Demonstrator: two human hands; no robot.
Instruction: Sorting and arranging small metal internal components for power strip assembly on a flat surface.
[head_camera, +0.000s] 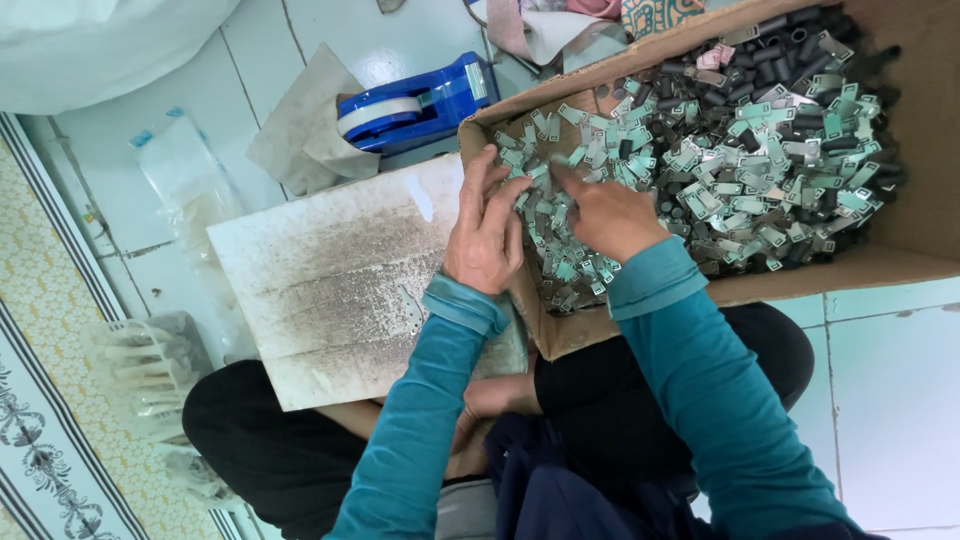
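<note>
A cardboard box (900, 250) in front of me holds a heap of small pale-green metal tags (760, 170) mixed with short dark cylinders (800, 50). My left hand (485, 235) rests at the box's near-left corner with its fingers spread over the tags. My right hand (605, 215) lies beside it with fingers curled down into the heap, pinching at the tags; I cannot see a piece clearly held. Both arms wear teal sleeves.
A stained white board (330, 280) lies across my lap left of the box. Beyond it on the tiled floor are a blue tape dispenser (420, 100), clear plastic bags (185, 170) and a patterned mat (40, 400) at left.
</note>
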